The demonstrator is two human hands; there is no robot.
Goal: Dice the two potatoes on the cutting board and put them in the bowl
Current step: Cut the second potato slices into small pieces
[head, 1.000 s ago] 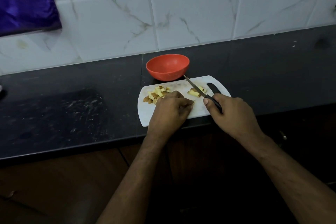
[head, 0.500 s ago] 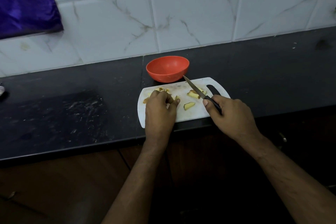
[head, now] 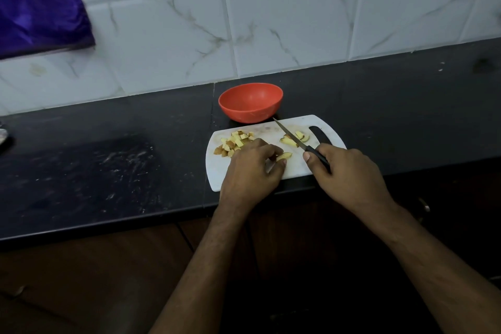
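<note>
A white cutting board (head: 295,171) lies on the black counter, with an empty orange bowl (head: 250,102) just behind it. A pile of diced potato (head: 232,142) sits on the board's left part. My left hand (head: 250,171) rests on the board beside that pile, its fingertips pinching a potato slice (head: 284,156). A few more potato slices (head: 294,138) lie near the board's handle slot. My right hand (head: 349,173) grips the black handle of a knife (head: 291,135), whose blade points toward the bowl above those slices.
The black counter (head: 108,171) stretches left and right of the board, with whitish scuffs at left. A tiled wall stands behind it. A purple cloth (head: 38,5) hangs at upper left. Dark wooden cabinet fronts lie below the counter edge.
My left hand left the diced pile, shifted right and took hold of a single potato slice in the board's middle. The right hand and knife stayed almost still.
</note>
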